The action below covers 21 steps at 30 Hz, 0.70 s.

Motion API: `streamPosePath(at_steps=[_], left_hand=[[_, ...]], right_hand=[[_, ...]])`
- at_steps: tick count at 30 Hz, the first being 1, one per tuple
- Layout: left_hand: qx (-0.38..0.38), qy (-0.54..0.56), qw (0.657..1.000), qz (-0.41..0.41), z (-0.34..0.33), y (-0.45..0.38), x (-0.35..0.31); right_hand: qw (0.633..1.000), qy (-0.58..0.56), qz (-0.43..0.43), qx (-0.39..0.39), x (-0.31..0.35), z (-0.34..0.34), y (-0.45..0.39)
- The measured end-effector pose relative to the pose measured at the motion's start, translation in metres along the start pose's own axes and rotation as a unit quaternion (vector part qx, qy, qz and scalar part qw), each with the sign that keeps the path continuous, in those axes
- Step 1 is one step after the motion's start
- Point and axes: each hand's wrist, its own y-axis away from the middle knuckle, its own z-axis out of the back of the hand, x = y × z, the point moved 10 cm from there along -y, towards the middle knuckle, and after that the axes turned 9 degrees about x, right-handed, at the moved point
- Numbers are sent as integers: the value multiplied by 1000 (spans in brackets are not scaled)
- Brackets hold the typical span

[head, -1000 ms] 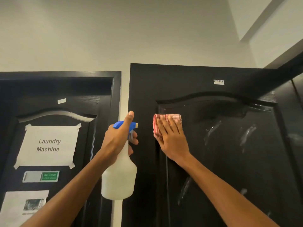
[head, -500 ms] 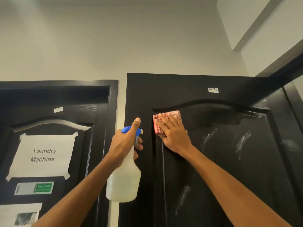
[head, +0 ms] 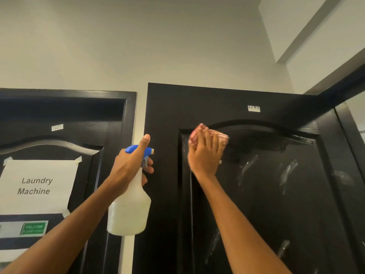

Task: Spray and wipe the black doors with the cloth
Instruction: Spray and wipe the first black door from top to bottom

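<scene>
Two black doors fill the view. My right hand point(head: 205, 153) presses a red-and-white checked cloth point(head: 222, 138) flat against the upper left corner of the right door's point(head: 276, 194) raised panel, fingers straight and pointing up. Most of the cloth is hidden under the palm. My left hand point(head: 131, 167) grips the neck of a white spray bottle point(head: 129, 212) with a blue trigger head, held in front of the gap between the doors, thumb up. Wet streaks shine on the right door's panel. The left door point(head: 110, 135) stands closed.
A paper sign reading "Laundry Machine" point(head: 37, 184) is taped to the left door, with a green-and-grey slider sign point(head: 31, 228) below it. Small white labels point(head: 253, 108) sit near the top of each door. A pale wall rises above; another dark frame point(head: 347, 123) stands at far right.
My right hand has slid the cloth upward to the panel's top corner and slightly right. The camera has tilted up a little. My left hand keeps holding the bottle in place.
</scene>
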Motion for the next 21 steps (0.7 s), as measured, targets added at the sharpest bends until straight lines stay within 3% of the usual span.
streamPosePath(at_steps=[3,6,11,16,18,21], left_hand=[[3,-10,1000,11,-7,1,6],[7,-16,1000,6,-16,2,7],[25,9,1000,9,-17,9,5],[18,15,1000,-1,1,15,3],[20,21,1000,0,4,16,5],[20,25,999,5,-3,16,10]], right_hand=[[978,53,192,56,27,-12,19],[962,99,245,69,8,-5,5],[998,53,-32,2,-87,25,-17],[992,13,-121,21,-80,12,-7],[998,26,-48,29,-62,6,2],[973,65,207,72,-29,-2,32]])
